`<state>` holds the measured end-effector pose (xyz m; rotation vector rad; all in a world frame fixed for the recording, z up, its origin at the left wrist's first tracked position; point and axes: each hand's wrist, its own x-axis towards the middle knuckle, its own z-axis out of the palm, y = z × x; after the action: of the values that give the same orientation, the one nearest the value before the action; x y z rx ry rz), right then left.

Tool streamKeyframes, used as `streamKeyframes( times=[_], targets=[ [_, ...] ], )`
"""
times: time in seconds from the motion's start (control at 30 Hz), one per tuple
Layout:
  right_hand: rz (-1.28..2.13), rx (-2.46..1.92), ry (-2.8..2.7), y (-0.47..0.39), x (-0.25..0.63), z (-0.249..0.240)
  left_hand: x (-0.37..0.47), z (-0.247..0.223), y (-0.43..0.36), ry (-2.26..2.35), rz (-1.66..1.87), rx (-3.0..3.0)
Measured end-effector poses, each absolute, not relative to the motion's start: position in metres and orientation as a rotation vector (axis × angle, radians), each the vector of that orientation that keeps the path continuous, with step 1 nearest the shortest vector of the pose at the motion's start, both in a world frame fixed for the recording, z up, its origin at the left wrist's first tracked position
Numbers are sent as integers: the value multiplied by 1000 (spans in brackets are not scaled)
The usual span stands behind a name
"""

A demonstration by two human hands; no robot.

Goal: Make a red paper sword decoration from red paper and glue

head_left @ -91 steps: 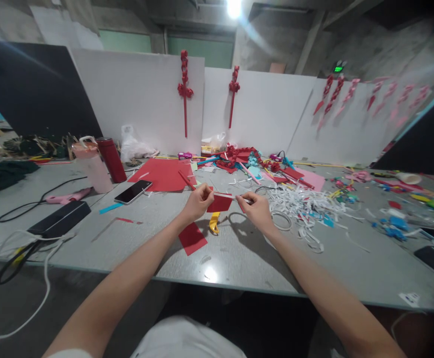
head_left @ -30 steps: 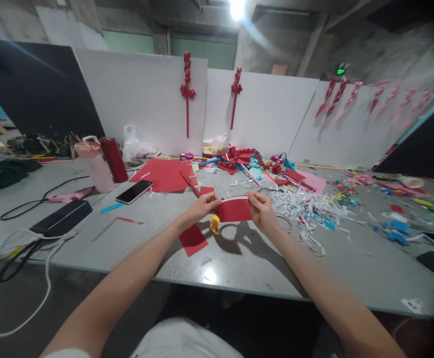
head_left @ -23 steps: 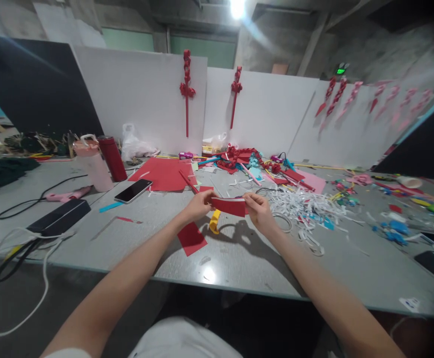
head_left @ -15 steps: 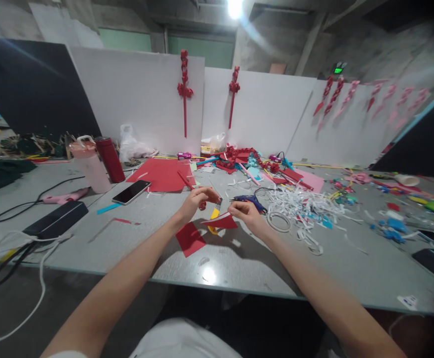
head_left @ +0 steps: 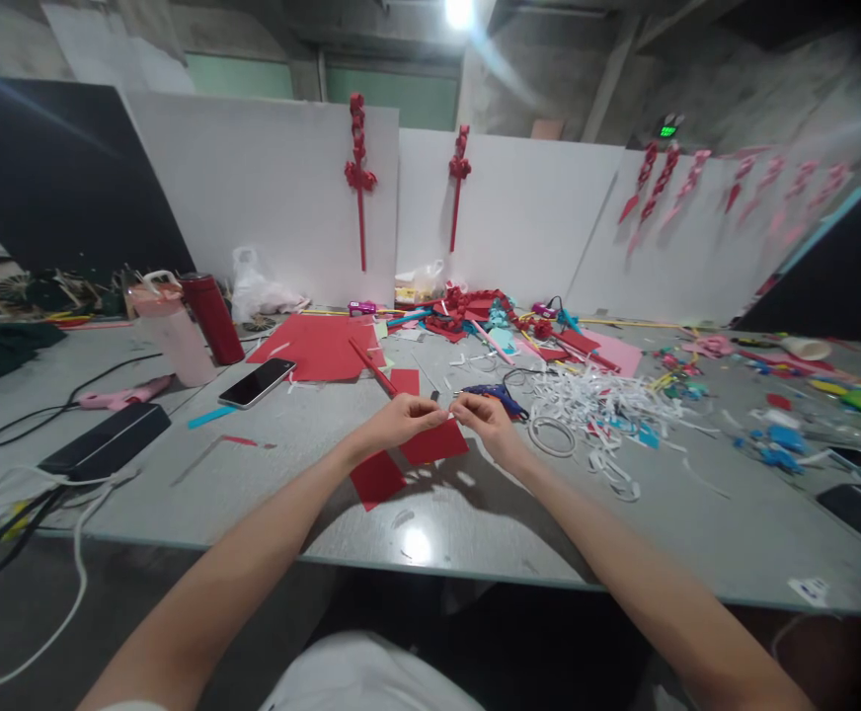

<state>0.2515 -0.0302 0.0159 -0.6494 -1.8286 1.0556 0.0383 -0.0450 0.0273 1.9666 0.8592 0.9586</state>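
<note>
A red sheet of paper (head_left: pixel 436 444) hangs between my hands, just above the table. My left hand (head_left: pixel 408 419) pinches near its upper edge, and my right hand (head_left: pixel 486 421) pinches the upper right corner. The fingertips of both hands almost meet. Below and left, a second red paper square (head_left: pixel 377 484) lies on the table, partly under my left forearm. Behind my left hand are another red paper piece (head_left: pixel 406 380) and a thin red stick (head_left: pixel 369 363). A blue glue gun (head_left: pixel 496 398) lies just beyond my right hand.
Left on the table are a phone (head_left: pixel 259 382), a black box (head_left: pixel 109 441), a pink glue gun (head_left: pixel 125 393), a pink bottle (head_left: pixel 175 336) and a red flask (head_left: pixel 213 321). Rightward lie white paper shreds (head_left: pixel 597 400) and a tape ring (head_left: pixel 552 436). Red paper sheets (head_left: pixel 312 346) lie behind.
My left hand has moved right and down to the red paper, closing on its upper edge. The paper now faces me more, covering the yellow object that showed behind it.
</note>
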Motion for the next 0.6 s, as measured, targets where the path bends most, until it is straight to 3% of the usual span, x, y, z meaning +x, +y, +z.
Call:
streamKeyframes(
  times=[0.33, 0.47, 0.6],
  targets=[
    [979, -672, -1858, -29, 250, 13, 38, 30, -48, 783, 913, 1938],
    [672, -742, -1804, -28, 249, 12, 32, 29, -43, 800, 907, 1868],
    [397, -903, -1826, -22, 247, 0, 28, 26, -35, 907, 1135, 1728]
  ],
)
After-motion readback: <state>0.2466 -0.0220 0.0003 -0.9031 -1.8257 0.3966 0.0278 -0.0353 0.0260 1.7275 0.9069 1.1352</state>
